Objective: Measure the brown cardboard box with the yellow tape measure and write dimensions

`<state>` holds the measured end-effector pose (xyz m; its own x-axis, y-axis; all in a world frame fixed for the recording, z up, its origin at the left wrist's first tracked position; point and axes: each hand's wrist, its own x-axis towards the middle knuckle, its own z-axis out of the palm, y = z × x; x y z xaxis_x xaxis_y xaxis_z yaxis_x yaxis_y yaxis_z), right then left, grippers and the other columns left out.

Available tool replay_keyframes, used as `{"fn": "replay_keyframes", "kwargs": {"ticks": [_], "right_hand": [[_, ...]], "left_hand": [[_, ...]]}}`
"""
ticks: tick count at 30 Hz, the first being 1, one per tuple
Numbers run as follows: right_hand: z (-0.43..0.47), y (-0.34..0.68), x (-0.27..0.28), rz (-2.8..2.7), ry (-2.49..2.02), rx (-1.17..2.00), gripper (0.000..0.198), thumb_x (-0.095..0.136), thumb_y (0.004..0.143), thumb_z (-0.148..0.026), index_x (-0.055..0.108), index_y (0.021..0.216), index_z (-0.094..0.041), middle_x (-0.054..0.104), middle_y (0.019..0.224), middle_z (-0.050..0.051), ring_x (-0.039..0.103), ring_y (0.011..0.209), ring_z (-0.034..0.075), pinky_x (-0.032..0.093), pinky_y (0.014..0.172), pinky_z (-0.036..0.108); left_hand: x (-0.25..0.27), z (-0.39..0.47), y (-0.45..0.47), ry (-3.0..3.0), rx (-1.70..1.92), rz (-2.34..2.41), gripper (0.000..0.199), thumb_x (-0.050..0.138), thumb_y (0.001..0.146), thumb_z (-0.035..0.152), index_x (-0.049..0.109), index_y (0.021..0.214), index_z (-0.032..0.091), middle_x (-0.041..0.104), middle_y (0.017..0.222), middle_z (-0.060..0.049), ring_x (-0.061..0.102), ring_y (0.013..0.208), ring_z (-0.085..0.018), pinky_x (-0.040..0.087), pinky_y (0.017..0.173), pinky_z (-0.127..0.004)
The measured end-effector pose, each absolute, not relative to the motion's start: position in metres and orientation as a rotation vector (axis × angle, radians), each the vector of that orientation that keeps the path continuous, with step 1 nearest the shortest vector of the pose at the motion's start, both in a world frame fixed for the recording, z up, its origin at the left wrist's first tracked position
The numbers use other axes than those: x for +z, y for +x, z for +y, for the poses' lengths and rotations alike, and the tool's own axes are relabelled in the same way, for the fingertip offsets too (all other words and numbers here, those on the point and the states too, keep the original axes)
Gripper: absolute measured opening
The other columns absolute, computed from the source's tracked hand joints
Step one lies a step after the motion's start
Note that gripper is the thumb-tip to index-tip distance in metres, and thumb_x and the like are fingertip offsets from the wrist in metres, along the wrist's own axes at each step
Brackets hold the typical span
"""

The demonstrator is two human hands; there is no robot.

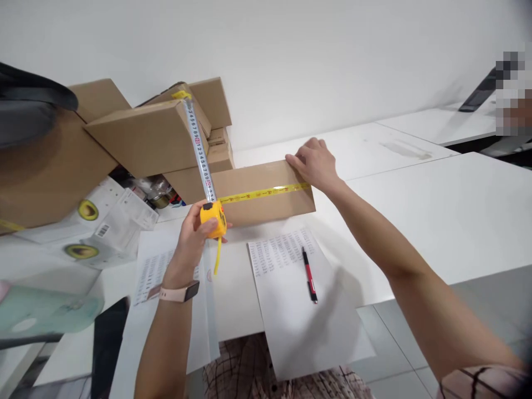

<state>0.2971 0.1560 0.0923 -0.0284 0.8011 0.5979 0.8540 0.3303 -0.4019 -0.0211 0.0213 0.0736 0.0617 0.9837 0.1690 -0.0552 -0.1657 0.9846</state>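
My left hand [195, 230] is closed around a yellow tape measure [214, 219]. The metal blade [200, 152] is drawn out upward, away from me, and a yellow strap dangles below the case. In front of it lies a long brown cardboard box [266, 208] sealed with yellow printed tape. Fingers and thumb of my right hand [316, 163] grip the box's far right corner. Just below the box, a red and black pen [310, 276] rests on a printed sheet [303, 316] that overhangs the table edge.
Open cardboard boxes [141, 136] are stacked at the back left. White cartons with avocado pictures [87, 210] and a pale green bottle [50, 307] stand on the left. More printed papers [153, 271] lie under my left arm. Another person's hand [517, 113] shows far right.
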Motion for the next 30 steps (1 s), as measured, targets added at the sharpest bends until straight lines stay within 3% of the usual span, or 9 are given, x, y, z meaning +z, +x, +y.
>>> {"fn": "replay_keyframes", "kwargs": {"ticks": [2,5,9,12,22,30], "right_hand": [[0.165,0.282,0.095,-1.927,-1.398,-0.194,0.038,0.038,0.101,-0.044,0.066,0.094,-0.019,0.066,0.116,0.018,0.056,0.112,0.035,0.046,0.092,0.049],[0.173,0.261,0.096,-2.077,-1.378,-0.140,0.036,0.030,0.102,-0.031,0.064,0.105,-0.020,0.070,0.110,0.014,0.061,0.099,0.031,0.045,0.087,0.044],[0.178,0.246,0.096,-2.067,-1.414,-0.155,0.041,0.026,0.102,-0.025,0.052,0.133,-0.021,0.073,0.100,0.010,0.063,0.087,0.028,0.043,0.082,0.041],[0.183,0.247,0.094,-2.076,-1.356,-0.189,0.045,0.027,0.101,-0.024,0.041,0.144,-0.023,0.074,0.097,0.008,0.062,0.084,0.027,0.043,0.079,0.038],[0.194,0.252,0.086,-2.102,-1.263,-0.234,0.044,0.025,0.104,-0.028,0.047,0.142,-0.026,0.072,0.098,0.006,0.059,0.086,0.024,0.041,0.080,0.038],[0.196,0.254,0.086,-2.189,-1.253,-0.275,0.046,0.027,0.106,-0.033,0.062,0.136,-0.033,0.069,0.099,0.007,0.055,0.089,0.025,0.037,0.080,0.039]], "left_hand": [[0.069,0.018,-0.004,1.345,1.346,1.017,0.056,0.081,0.074,0.036,0.052,0.121,0.024,0.063,0.110,-0.005,0.073,0.078,-0.021,0.062,0.050,-0.028],[0.056,0.002,0.026,1.312,1.265,0.856,0.058,0.080,0.076,0.037,0.050,0.125,0.026,0.063,0.115,-0.006,0.074,0.081,-0.022,0.062,0.049,-0.028],[0.032,-0.020,0.062,1.156,1.054,0.693,0.058,0.078,0.078,0.043,0.049,0.125,0.026,0.061,0.122,-0.010,0.075,0.084,-0.025,0.062,0.049,-0.027],[0.016,-0.026,0.075,1.078,0.988,0.691,0.059,0.078,0.077,0.043,0.048,0.125,0.026,0.060,0.123,-0.009,0.075,0.089,-0.027,0.062,0.051,-0.028],[-0.006,-0.033,0.062,0.984,0.975,0.730,0.057,0.076,0.076,0.040,0.052,0.127,0.028,0.049,0.144,-0.013,0.075,0.090,-0.027,0.059,0.049,-0.027],[-0.021,-0.038,0.061,0.975,0.945,0.746,0.056,0.078,0.079,0.040,0.052,0.128,0.029,0.050,0.143,-0.012,0.073,0.093,-0.027,0.060,0.053,-0.027]]}}
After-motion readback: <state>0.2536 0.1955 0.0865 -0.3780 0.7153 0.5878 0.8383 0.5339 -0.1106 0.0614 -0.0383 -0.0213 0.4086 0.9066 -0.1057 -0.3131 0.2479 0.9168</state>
